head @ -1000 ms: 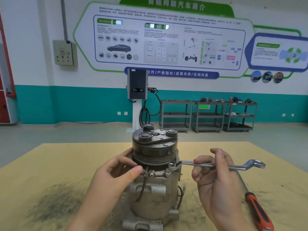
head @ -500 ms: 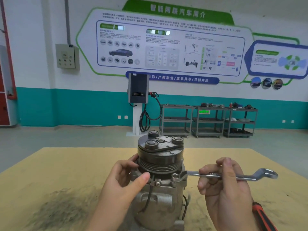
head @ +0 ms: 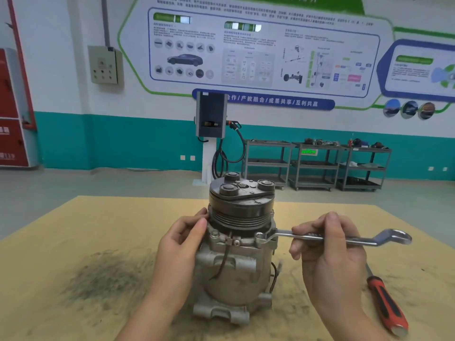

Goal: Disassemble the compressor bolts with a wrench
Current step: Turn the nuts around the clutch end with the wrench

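Nearest the wearer, just right of the right hand (head: 330, 254), a red-and-black-handled screwdriver (head: 386, 303) is lying unused on the yellow bench top (head: 73, 230). That hand is gripping the shank of an offset ring wrench (head: 327, 238), fingers curled over it, with the free ring end projecting beyond the hand to the right. Between the two hands, the compressor (head: 236, 262) is standing upright on the bench. The wrench's near ring is sitting over a bolt (head: 260, 237) on the front flange, just left of the right hand. The left hand (head: 182, 244) is bracing the housing, fingertips (head: 203, 217) pressing against the grooved pulley (head: 240, 217); it is steadying rather than clamping.

A second bolt (head: 215, 233) is remaining seated on the flange beside the left hand, untouched by any tool. No removed bolts are showing on the bench. Judged from this, the work is standing at an early stage: one bolt is being worked, and whether it is already loosened cannot be told; at least one more is waiting. Bolts at the rear of the flange are hidden.

Beyond the hands, a wall charger (head: 211, 116) and grey trolleys (head: 317, 166) are standing against the far wall.
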`<state>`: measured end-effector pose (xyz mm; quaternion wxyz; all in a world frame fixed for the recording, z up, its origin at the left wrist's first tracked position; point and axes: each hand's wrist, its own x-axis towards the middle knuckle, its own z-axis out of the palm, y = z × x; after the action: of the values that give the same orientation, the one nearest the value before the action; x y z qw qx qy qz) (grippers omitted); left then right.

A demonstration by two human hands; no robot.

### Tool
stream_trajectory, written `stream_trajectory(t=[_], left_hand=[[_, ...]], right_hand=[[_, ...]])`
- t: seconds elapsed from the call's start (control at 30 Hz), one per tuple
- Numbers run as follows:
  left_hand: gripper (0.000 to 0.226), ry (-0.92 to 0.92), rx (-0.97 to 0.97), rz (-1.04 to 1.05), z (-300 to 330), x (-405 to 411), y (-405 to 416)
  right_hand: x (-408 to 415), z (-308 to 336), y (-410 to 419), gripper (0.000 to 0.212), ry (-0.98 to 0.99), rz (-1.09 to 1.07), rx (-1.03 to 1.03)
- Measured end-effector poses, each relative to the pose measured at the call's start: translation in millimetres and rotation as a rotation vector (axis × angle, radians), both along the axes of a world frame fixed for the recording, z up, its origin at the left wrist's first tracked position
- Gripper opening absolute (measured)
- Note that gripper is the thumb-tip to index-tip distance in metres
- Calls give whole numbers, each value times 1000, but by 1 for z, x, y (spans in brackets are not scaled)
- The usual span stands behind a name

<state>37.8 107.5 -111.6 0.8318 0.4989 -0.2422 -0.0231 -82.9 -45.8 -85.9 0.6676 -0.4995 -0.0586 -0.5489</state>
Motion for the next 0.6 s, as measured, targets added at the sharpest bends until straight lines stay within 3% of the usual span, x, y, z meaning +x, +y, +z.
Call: stream_trajectory(t=[0.13, 0.4, 0.5, 0.6], left_hand=[[8, 126, -123, -33, 2, 0, -6], [12, 177, -164, 156, 0, -16, -21], [25, 140, -126, 212, 0, -15, -22], [19, 128, -120, 162, 3, -8, -15]], right_hand=[[-1, -1, 8, 30, -44, -73, -73], [-6, -2, 17, 33, -26, -260, -237], [-4, 2, 9, 33, -73, -163, -61], [-5, 7, -7, 38, -124, -54, 163]])
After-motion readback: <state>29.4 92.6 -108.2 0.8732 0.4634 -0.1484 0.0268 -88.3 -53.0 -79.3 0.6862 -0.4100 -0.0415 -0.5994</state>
